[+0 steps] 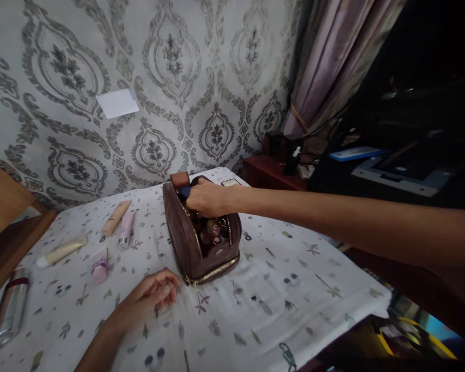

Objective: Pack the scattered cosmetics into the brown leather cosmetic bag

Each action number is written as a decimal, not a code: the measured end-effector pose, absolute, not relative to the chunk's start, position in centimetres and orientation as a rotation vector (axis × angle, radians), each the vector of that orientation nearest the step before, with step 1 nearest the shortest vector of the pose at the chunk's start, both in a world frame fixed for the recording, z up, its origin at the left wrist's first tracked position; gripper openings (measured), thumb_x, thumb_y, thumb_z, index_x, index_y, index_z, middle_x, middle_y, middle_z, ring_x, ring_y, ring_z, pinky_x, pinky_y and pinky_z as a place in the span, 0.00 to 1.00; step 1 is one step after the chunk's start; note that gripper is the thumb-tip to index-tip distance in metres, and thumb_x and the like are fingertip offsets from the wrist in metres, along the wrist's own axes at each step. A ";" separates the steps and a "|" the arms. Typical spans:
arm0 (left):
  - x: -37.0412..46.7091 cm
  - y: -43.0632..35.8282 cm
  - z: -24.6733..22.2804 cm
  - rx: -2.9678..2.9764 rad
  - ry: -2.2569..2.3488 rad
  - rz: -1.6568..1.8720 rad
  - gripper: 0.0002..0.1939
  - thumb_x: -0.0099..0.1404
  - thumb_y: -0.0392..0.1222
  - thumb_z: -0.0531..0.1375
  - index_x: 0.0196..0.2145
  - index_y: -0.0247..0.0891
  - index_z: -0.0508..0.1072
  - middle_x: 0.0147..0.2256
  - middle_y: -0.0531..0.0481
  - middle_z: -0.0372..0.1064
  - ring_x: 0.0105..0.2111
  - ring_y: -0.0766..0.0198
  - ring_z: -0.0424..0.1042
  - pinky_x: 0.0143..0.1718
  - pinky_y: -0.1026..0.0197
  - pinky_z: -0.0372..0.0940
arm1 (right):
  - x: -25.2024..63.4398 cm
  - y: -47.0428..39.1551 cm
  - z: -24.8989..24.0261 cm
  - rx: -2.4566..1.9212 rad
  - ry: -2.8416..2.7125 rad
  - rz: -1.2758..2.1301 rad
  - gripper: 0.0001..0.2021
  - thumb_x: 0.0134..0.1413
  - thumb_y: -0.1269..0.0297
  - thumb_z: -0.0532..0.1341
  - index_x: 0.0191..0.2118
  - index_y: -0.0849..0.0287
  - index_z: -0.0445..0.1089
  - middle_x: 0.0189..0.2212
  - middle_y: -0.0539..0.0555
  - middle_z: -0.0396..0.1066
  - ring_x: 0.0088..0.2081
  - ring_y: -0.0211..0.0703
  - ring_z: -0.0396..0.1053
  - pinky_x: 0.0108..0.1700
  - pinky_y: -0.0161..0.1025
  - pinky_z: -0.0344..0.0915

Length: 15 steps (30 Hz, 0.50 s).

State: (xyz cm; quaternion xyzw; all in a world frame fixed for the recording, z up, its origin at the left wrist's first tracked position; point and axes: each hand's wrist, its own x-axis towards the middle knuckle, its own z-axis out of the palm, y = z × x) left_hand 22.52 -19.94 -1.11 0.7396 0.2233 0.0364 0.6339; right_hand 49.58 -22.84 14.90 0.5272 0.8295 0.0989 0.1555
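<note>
A brown bag (178, 240) with gold zippers stands unzipped on the patterned white cloth (271, 299), small items showing inside. My right hand (207, 198) reaches into the bag's far part; its fingertips are hidden, so what they hold cannot be made out. My left hand (155, 289) rests near the bag's front left corner, fingers loosely curled and apart, with nothing in it. Left of the bag lie a peach tube (116, 218), a pink tube (126, 230), a cream tube (64, 251) and a small pink-and-white tube (99, 266).
At the far left lies a silvery cylindrical container (11, 310) with a dark red band. A phone-like object (231, 182) sits behind the bag. Dark red furniture (275, 173) with small items stands at the back right. A yellow-edged container (411, 338) is below the table's right edge.
</note>
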 end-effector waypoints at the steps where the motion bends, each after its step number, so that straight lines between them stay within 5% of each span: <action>1: 22.5 -20.0 -1.0 1.696 0.514 0.083 0.24 0.68 0.61 0.53 0.44 0.37 0.72 0.32 0.48 0.70 0.30 0.64 0.64 0.30 0.64 0.58 | 49.5 -22.9 14.9 1.508 2.373 0.284 0.08 0.57 0.73 0.57 0.37 0.65 0.74 0.37 0.63 0.76 0.44 0.55 0.73 0.43 0.47 0.59; 15: 22.8 -20.1 -0.6 1.718 0.531 0.064 0.25 0.67 0.63 0.53 0.43 0.37 0.71 0.32 0.48 0.70 0.29 0.65 0.64 0.29 0.63 0.58 | 49.4 -22.7 14.7 1.503 2.402 0.240 0.10 0.59 0.72 0.56 0.41 0.65 0.74 0.37 0.63 0.76 0.43 0.53 0.73 0.42 0.45 0.61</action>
